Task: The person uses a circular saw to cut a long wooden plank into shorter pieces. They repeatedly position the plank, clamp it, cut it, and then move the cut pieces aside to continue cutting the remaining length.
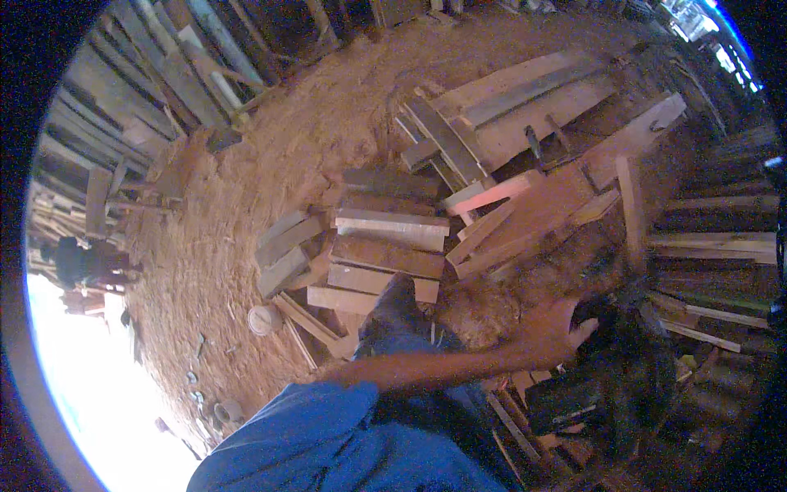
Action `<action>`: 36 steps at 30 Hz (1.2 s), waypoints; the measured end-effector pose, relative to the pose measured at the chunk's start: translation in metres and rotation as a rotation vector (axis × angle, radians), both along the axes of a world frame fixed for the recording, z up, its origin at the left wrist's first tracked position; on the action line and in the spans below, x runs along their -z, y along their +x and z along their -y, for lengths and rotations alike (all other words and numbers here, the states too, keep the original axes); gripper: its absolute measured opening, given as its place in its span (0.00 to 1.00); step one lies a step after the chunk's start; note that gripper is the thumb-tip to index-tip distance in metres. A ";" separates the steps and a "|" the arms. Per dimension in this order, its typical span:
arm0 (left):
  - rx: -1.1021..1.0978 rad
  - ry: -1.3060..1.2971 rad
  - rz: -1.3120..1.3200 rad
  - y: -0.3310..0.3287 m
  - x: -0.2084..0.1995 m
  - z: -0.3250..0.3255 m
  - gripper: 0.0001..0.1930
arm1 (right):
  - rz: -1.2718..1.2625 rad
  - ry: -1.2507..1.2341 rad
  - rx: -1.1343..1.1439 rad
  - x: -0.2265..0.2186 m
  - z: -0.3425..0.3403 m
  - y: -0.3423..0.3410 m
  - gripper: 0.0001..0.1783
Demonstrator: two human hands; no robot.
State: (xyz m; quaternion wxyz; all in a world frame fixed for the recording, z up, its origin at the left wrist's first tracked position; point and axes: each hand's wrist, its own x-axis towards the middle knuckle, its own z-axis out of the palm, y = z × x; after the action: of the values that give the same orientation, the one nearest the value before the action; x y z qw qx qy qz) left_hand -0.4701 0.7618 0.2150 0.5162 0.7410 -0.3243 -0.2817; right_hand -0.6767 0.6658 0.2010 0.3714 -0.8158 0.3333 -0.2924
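here the left hand (556, 328) reaches across to the right, fingers spread against a dark machine part (615, 328) beside a sawdust heap (484, 307), whether it grips i cannot tell, with stacked wooden planks (385, 246) just beyond

I look down on a sawdust-covered floor (270, 156) strewn with cut wood. My left arm in a blue sleeve (328, 435) crosses the lower part of the view, and my left hand (556, 332) reaches to the right, against a dark bundle (631, 361) beside a mound of sawdust (492, 307); whether the fingers grip it I cannot tell. My right hand is not visible. My knee in dark trousers (393, 316) points toward a stack of short planks (385, 254). Longer boards (525, 102) lie beyond it. A small pale round cup (264, 320) sits on the floor to the left. Timber leans along the upper left edge (139, 90).
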 end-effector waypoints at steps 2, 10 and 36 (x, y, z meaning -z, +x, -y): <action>0.088 0.078 -0.136 0.013 -0.005 0.007 0.25 | -0.009 0.001 0.021 -0.005 0.004 0.011 0.21; 0.241 0.084 -0.262 0.098 0.000 0.011 0.27 | -0.081 -0.017 0.155 -0.021 -0.011 0.070 0.22; 0.634 0.171 -0.348 0.328 -0.181 -0.100 0.20 | -0.209 -0.065 0.794 -0.233 -0.281 0.208 0.25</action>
State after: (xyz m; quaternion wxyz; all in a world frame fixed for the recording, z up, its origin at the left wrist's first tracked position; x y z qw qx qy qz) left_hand -0.1425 0.8617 0.3957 0.3871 0.5851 -0.4204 -0.5754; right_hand -0.4688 0.9464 0.4338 0.1679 -0.6604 0.6489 -0.3387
